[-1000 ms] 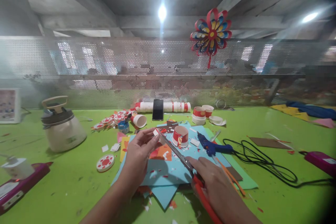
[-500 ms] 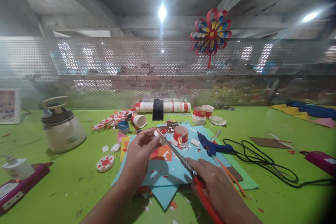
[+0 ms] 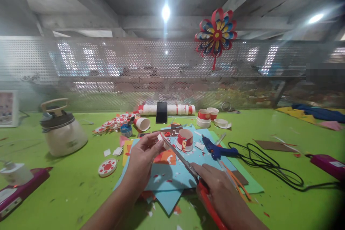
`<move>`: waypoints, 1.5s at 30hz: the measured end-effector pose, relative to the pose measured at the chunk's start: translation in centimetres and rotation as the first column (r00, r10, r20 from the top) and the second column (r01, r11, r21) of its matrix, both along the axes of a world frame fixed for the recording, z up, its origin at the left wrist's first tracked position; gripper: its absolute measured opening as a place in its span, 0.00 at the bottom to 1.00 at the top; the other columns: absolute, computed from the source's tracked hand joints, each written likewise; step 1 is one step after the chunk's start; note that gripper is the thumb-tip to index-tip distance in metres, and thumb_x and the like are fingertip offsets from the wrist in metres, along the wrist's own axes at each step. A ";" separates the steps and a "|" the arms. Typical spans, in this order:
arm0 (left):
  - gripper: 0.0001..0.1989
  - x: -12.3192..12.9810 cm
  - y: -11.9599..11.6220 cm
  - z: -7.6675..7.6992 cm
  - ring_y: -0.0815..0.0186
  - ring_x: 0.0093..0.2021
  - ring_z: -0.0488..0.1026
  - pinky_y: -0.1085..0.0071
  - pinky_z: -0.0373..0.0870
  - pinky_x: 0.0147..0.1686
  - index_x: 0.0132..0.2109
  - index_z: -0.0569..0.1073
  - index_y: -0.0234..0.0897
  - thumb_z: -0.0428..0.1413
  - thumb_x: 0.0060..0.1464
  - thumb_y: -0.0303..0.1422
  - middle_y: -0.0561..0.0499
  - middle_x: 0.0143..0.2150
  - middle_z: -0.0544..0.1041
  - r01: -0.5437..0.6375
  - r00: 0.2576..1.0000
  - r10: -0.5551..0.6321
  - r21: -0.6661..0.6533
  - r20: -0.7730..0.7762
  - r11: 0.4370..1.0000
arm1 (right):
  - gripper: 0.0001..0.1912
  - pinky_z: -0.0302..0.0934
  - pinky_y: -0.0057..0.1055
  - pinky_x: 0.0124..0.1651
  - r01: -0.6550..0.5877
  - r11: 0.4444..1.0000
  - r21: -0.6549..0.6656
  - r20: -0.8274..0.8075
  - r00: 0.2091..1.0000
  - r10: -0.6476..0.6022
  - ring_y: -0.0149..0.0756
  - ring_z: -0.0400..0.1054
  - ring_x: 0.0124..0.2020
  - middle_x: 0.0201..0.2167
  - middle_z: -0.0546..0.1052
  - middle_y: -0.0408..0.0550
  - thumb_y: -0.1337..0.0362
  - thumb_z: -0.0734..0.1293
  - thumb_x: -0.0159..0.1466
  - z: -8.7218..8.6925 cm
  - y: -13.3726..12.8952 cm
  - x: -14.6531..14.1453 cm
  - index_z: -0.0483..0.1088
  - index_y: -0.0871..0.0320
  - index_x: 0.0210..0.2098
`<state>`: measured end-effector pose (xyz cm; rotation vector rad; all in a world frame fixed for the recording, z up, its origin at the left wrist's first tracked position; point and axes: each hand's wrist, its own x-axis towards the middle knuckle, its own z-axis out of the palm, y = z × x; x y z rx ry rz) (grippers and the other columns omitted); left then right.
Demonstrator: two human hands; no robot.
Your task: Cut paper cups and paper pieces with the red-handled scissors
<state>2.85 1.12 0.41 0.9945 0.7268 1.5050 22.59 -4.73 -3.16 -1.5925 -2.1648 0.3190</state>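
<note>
In my right hand is a pair of scissors with red handles, its long blades pointing up and left. The blade tips meet a small white and red piece of paper, which my left hand pinches between thumb and fingers. How far the blades are apart I cannot tell. Just right of the tips, a cut red and white paper cup stands on light blue sheets. An orange paper piece and many small scraps lie below my hands.
A blue glue gun with a looped black cable lies right. Behind stand a phone, a white tube and cut cups. Left are a patterned disc, a jar, a kettle and a power strip.
The whole view has shifted very slightly. Both hands, the scissors and the paper piece keep almost the same positions.
</note>
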 end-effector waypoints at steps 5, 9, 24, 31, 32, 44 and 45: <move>0.14 0.0 -0.1 -0.1 0.63 0.36 0.78 0.68 0.74 0.41 0.39 0.77 0.34 0.67 0.42 0.30 0.46 0.36 0.81 0.015 1.000 -0.015 -0.016 0.008 1.000 | 0.19 0.63 0.43 0.42 0.001 0.999 0.038 0.015 1.000 -0.002 0.48 0.70 0.39 0.37 0.77 0.57 0.71 0.59 0.63 0.2 0.0 -0.2 0.71 0.62 0.51; 0.14 0.0 0.1 -0.3 0.62 0.37 0.77 0.67 0.74 0.41 0.38 0.77 0.34 0.67 0.42 0.30 0.46 0.37 0.81 0.028 0.999 -0.027 -0.027 0.038 0.999 | 0.19 0.62 0.38 0.42 0.008 0.995 0.095 -0.029 1.000 -0.005 0.45 0.71 0.38 0.36 0.78 0.53 0.70 0.59 0.61 0.3 0.0 -0.3 0.72 0.58 0.49; 0.11 -1.5 0.7 -0.2 0.59 0.37 0.76 0.64 0.76 0.35 0.43 0.77 0.32 0.57 0.51 0.27 0.42 0.41 0.79 0.313 0.917 -0.256 -0.153 0.305 0.937 | 0.22 0.60 0.36 0.32 0.323 0.941 0.104 -0.422 0.871 -0.253 0.40 0.65 0.24 0.22 0.70 0.46 0.61 0.61 0.52 -0.3 3.3 2.4 0.74 0.65 0.43; 0.10 -1.4 1.3 -0.5 0.62 0.32 0.76 0.73 0.72 0.27 0.40 0.77 0.30 0.57 0.51 0.30 0.41 0.36 0.79 0.407 0.890 -0.356 -0.146 0.285 0.902 | 0.22 0.67 0.31 0.27 0.070 0.975 -0.210 -0.696 0.690 -0.200 0.35 0.71 0.24 0.25 0.69 0.42 0.62 0.56 0.61 2.5 2.9 3.1 0.62 0.59 0.53; 0.09 -1.3 1.4 -0.6 0.63 0.31 0.76 0.73 0.72 0.27 0.40 0.77 0.31 0.58 0.50 0.30 0.42 0.35 0.79 0.389 0.901 -0.340 -0.157 0.269 0.908 | 0.20 0.68 0.30 0.30 0.031 0.972 -0.233 -0.717 0.670 -0.193 0.34 0.71 0.26 0.26 0.69 0.42 0.64 0.55 0.61 3.0 2.9 3.4 0.63 0.60 0.52; 0.06 -1.4 1.8 -1.3 0.67 0.30 0.75 0.71 0.75 0.34 0.36 0.76 0.33 0.61 0.49 0.30 0.47 0.31 0.78 0.260 0.965 -0.248 -0.214 0.081 0.942 | 0.13 0.69 0.38 0.40 0.326 0.905 -0.274 -0.214 0.896 -0.388 0.38 0.72 0.40 0.44 0.74 0.47 0.60 0.65 0.66 5.8 5.3 9.7 0.69 0.61 0.47; 0.07 -1.4 1.7 -1.3 0.67 0.31 0.75 0.71 0.75 0.34 0.37 0.76 0.33 0.62 0.49 0.30 0.46 0.32 0.78 0.269 0.963 -0.260 -0.195 0.069 0.943 | 0.12 0.68 0.40 0.43 0.382 0.887 -0.258 -0.127 0.897 -0.423 0.40 0.71 0.43 0.47 0.74 0.48 0.61 0.65 0.66 5.6 5.5 10.2 0.70 0.60 0.47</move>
